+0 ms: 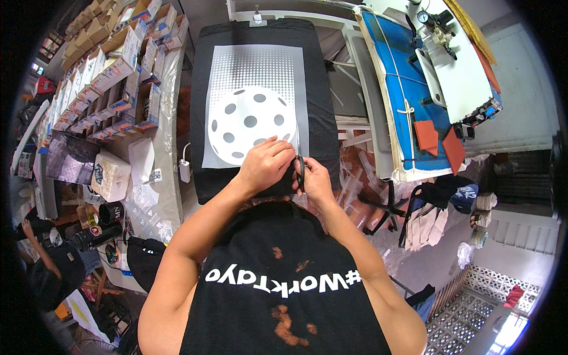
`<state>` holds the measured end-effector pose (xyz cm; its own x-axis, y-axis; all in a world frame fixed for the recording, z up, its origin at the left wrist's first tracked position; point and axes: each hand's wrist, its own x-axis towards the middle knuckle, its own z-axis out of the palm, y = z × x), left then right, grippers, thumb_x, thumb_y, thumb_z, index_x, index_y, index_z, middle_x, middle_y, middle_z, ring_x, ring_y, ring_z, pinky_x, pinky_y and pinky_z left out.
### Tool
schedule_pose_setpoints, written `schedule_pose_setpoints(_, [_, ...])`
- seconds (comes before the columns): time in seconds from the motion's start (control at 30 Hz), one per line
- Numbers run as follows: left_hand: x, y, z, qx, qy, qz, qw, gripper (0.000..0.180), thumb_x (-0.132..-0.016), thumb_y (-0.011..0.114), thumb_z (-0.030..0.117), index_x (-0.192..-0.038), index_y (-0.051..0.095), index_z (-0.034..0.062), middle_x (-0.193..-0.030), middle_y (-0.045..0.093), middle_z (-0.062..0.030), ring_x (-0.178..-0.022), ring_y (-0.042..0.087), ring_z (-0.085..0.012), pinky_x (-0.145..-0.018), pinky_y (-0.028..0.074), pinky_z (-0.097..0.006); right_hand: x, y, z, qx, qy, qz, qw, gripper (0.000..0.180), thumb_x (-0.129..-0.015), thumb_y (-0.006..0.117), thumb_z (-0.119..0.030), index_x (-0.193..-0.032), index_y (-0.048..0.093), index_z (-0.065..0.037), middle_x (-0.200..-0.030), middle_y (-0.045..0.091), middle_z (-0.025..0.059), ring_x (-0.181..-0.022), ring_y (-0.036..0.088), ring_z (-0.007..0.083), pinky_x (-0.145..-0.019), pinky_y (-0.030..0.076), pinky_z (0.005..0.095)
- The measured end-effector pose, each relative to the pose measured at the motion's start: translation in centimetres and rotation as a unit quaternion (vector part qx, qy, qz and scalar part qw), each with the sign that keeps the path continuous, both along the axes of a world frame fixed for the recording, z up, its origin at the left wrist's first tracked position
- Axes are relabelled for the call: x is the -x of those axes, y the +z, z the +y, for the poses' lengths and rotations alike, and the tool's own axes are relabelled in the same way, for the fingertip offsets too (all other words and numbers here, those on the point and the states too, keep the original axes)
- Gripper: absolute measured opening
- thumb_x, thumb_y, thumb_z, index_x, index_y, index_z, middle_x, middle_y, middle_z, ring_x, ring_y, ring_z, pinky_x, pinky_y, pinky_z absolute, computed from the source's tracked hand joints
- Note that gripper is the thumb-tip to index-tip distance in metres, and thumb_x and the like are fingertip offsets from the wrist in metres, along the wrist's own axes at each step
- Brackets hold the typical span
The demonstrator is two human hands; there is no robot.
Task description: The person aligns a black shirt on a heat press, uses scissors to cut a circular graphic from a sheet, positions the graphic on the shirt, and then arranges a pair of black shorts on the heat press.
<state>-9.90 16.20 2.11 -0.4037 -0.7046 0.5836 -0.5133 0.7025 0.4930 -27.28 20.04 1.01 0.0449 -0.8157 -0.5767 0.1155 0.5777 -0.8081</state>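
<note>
My right hand [313,179] is closed round the black handles of a pair of scissors [300,168]. Their blades point away from me along the right side of a pale translucent film sheet [211,155]. On that sheet is a large white ball print [251,105] with round grey holes, and a pattern of white dots fades out above it. My left hand [266,165] rests on the sheet's near part, fingers stretched toward the blades, its thumb mostly hidden. Beneath the sheet lies black cloth [322,112] over a long board.
Boxes [115,65] crowd the left table, with a plastic-wrapped block [110,176] nearer. On the right stand a blue-topped frame [387,65] and a white machine [464,65]. Film scraps [352,177] lie on the floor. Another person's arm [41,251] shows at lower left.
</note>
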Motion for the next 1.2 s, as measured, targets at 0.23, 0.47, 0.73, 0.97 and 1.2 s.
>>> schedule_pose_setpoints(0.23, [-0.1, 1.1, 1.0, 0.005, 0.004, 0.016, 1.000, 0.014, -0.079, 0.074, 0.002, -0.091, 0.068, 0.0019, -0.097, 0.071, -0.0100, -0.093, 0.072, -0.0272, -0.092, 0.058, -0.045, -0.1, 0.7, -1.6, 0.009, 0.003, 0.027, 1.000, 0.024, -0.102, 0.058, -0.023, -0.114, 0.065, -0.003, -0.073, 0.060, 0.0027, -0.052, 0.057, 0.0101, -0.039, 0.041, 0.0246])
schedule_pose_setpoints(0.47, [-0.1, 1.6, 1.5, 0.014, 0.010, 0.026, 1.000, 0.013, -0.079, 0.074, 0.002, -0.090, 0.068, 0.0014, -0.096, 0.072, -0.0106, -0.092, 0.072, -0.0269, -0.091, 0.058, -0.045, 0.1, 0.0, -2.5, 0.021, 0.011, 0.036, 0.999, 0.024, -0.102, 0.055, -0.022, -0.112, 0.065, -0.002, -0.073, 0.060, 0.0031, -0.053, 0.058, 0.0108, -0.040, 0.042, 0.0256])
schedule_pose_setpoints(0.73, [-0.3, 2.8, 2.6, 0.014, 0.013, 0.033, 0.999, 0.012, -0.079, 0.074, 0.004, -0.090, 0.069, 0.0023, -0.097, 0.072, -0.0099, -0.093, 0.072, -0.0271, -0.092, 0.058, -0.044, -0.1, 0.1, -4.7, 0.040, 0.011, 0.038, 0.998, 0.028, -0.100, 0.057, -0.022, -0.114, 0.065, 0.001, -0.072, 0.063, 0.0046, -0.054, 0.060, 0.0114, -0.042, 0.043, 0.0264])
schedule_pose_setpoints(0.97, [-0.6, 3.5, 3.2, 0.014, 0.011, 0.037, 0.999, 0.014, -0.077, 0.075, 0.001, -0.089, 0.069, 0.0026, -0.097, 0.073, -0.0100, -0.092, 0.073, -0.0264, -0.092, 0.058, -0.044, -0.7, 0.1, -6.0, 0.059, -0.001, 0.065, 0.996, 0.028, -0.099, 0.054, -0.017, -0.117, 0.064, 0.003, -0.070, 0.065, 0.0057, -0.052, 0.059, 0.0115, -0.041, 0.042, 0.0261])
schedule_pose_setpoints(1.2, [-0.8, 4.5, 4.1, 0.016, 0.001, 0.050, 0.999, 0.013, -0.077, 0.073, 0.002, -0.088, 0.068, 0.0035, -0.095, 0.072, -0.0088, -0.091, 0.072, -0.0264, -0.091, 0.058, -0.043, -0.5, -0.3, -7.3, 0.058, -0.001, 0.072, 0.996, 0.031, -0.099, 0.055, -0.018, -0.120, 0.064, 0.004, -0.071, 0.066, 0.0064, -0.051, 0.058, 0.0110, -0.041, 0.041, 0.0262])
